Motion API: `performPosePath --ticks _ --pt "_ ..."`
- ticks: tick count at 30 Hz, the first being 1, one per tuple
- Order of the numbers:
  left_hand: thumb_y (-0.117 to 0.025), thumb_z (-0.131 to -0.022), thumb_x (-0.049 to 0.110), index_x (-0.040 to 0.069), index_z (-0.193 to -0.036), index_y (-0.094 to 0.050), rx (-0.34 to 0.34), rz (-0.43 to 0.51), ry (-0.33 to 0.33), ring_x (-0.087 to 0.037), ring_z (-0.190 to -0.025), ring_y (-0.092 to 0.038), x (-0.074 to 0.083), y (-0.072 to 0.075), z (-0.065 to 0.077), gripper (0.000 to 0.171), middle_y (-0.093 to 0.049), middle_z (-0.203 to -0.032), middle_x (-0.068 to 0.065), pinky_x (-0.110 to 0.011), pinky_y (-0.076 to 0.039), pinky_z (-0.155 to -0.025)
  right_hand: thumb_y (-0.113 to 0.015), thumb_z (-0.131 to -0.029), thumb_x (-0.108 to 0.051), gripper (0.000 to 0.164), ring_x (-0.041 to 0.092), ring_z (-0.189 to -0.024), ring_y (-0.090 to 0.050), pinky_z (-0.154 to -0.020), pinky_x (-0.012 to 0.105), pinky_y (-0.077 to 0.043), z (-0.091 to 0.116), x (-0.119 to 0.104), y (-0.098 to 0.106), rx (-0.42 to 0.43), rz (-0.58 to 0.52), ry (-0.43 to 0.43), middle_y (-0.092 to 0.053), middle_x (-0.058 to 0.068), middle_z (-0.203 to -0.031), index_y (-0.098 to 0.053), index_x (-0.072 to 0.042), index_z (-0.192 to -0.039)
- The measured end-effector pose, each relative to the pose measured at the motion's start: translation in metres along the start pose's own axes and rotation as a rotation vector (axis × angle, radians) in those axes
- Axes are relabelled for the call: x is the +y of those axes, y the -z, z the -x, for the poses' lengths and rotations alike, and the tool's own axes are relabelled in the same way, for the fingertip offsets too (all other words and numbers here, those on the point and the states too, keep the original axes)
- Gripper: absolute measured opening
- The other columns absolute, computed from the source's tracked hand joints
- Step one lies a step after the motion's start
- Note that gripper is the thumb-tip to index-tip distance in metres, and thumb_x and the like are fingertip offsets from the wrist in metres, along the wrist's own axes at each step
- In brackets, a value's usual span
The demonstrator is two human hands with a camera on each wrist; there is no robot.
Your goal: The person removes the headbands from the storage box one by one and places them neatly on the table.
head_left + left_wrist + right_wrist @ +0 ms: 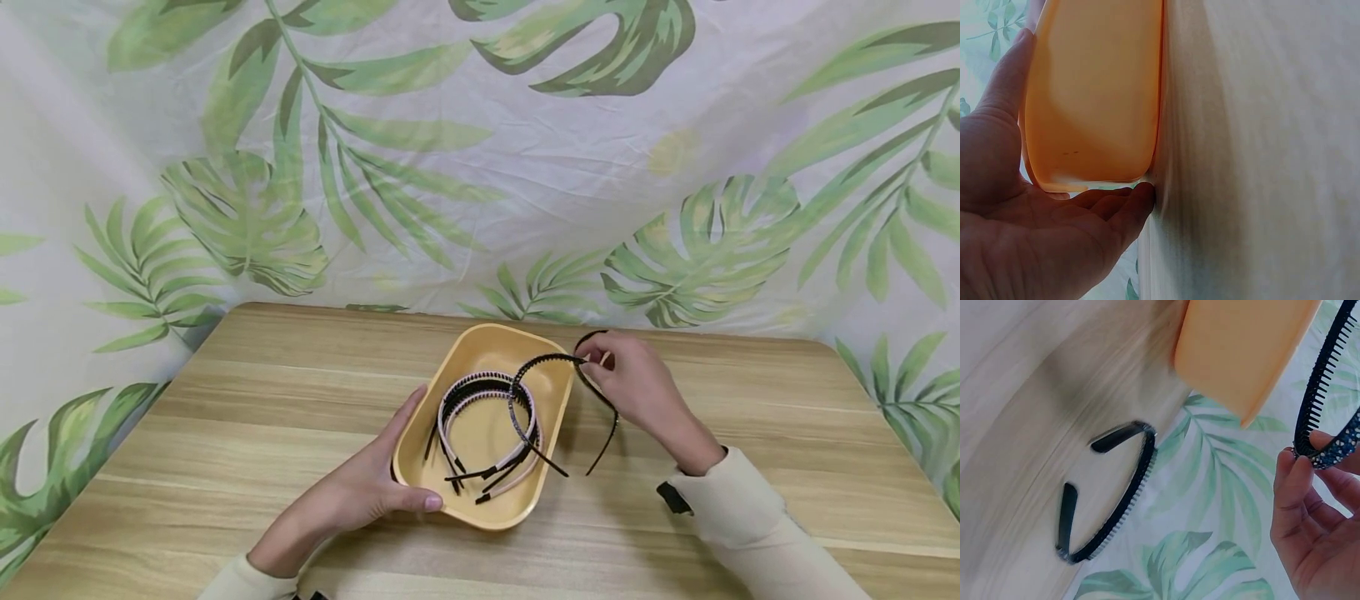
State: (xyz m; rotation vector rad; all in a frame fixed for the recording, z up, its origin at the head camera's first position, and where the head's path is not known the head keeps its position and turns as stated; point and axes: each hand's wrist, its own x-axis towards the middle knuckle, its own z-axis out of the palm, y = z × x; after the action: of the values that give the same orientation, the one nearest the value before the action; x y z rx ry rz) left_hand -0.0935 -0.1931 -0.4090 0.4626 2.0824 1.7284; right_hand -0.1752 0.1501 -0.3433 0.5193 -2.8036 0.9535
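My left hand (pixel 360 492) grips a yellow plastic box (pixel 483 340) at its near left corner, thumb over the rim and fingers along the outside wall. Inside lie several toothed headbands, black (pixel 480 387) and pale pink (pixel 519 481), bunched together. Between thumb and fingertips, my right hand (pixel 637 383) pinches one end of a black headband (pixel 1318 381) studded with shiny stones; its loop hangs over the box's right rim. Another black headband (pixel 1130 497) rests on the table right of the box, partly hidden behind the right hand in the head view.
The wood-grain table (pixel 300 375) reaches back to a leaf-printed cloth (pixel 420 183) hanging behind it. More cloth hangs along both sides. The box stands near the middle of the table.
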Motion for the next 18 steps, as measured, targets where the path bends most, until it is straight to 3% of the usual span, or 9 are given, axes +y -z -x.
performPosePath --ticks 11,18 --pt "-0.093 -0.076 0.01 0.032 -0.17 0.002 0.007 -0.001 0.004 -0.034 -0.117 -0.062 0.0 -0.001 -0.001 0.135 -0.01 -0.174 -0.023 -0.024 -0.055 -0.094 -0.069 -0.095 -0.001 0.012 0.018 -0.076 -0.059 -0.064 0.031 -0.043 0.017 0.02 0.015 -0.01 0.02 -0.037 -0.068 0.007 -0.089 -0.076 -0.003 -0.105" --pt "-0.093 -0.076 0.009 0.032 -0.17 0.002 0.008 -0.007 0.005 -0.034 -0.119 -0.062 0.0 0.0 0.0 0.135 -0.009 -0.175 -0.022 -0.023 -0.055 -0.095 -0.07 -0.093 0.002 0.012 0.017 -0.074 -0.057 -0.064 0.029 -0.043 0.024 0.033 0.021 0.008 0.04 -0.018 -0.067 0.005 -0.086 -0.075 -0.003 -0.103"
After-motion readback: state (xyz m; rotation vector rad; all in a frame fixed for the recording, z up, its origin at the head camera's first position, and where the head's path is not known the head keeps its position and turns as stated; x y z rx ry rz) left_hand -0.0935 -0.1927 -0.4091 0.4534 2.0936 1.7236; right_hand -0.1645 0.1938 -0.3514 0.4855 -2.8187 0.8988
